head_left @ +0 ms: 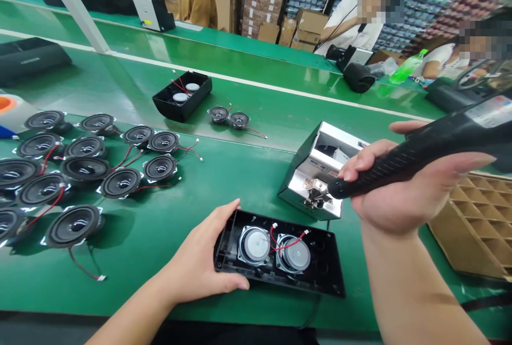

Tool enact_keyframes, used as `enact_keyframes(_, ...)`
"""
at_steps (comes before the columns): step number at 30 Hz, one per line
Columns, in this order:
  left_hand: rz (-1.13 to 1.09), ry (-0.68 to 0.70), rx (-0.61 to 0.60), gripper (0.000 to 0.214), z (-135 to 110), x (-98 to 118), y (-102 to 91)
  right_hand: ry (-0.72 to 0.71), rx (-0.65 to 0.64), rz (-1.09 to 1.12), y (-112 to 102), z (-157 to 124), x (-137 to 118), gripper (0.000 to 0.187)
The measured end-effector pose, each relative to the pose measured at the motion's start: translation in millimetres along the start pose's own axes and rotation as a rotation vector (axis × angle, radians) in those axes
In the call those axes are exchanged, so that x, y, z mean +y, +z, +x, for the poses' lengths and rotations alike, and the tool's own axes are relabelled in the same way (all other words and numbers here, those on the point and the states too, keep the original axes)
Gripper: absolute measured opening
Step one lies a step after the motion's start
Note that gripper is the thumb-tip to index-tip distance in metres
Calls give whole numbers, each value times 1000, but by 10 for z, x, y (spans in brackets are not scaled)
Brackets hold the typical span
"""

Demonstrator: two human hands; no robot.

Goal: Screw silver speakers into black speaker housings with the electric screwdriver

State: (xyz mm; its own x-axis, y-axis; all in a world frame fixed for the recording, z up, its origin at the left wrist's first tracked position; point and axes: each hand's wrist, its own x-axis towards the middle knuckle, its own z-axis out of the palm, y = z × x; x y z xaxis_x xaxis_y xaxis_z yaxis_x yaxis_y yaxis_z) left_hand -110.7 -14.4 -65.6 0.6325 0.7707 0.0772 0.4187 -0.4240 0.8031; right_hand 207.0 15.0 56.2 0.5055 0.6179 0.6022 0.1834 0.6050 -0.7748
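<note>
My left hand [204, 259] grips the left end of a black speaker housing [330, 270], thumb along the near edge and fingers along the far one. Two speaker drivers [256, 245] sit inside it, magnets up, with red leads and white plugs on top. In my right hand [404, 201] is a black electric screwdriver [416, 147], tilted so that its tip is at the metal front of a silver screw feeder [312, 166]. Whether a screw is on the tip is too small to tell.
Several loose speaker drivers [76, 225] lie at left. Beyond them stands another black housing [188, 110], with two small drivers [229, 117] beside it. A divided cardboard box [480, 222] is at right. People sit across the green bench [248, 169], near a green bottle [408, 67].
</note>
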Motion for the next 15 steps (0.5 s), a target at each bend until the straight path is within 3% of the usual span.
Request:
enact_keyframes(6,-2,-8,-3,124,2,-18,5,5,19,-22,-26,33,27,71)
enact_keyframes(15,-7,-6,-13,124,1,-14,11,42,23,-7,-45,16,-6,63)
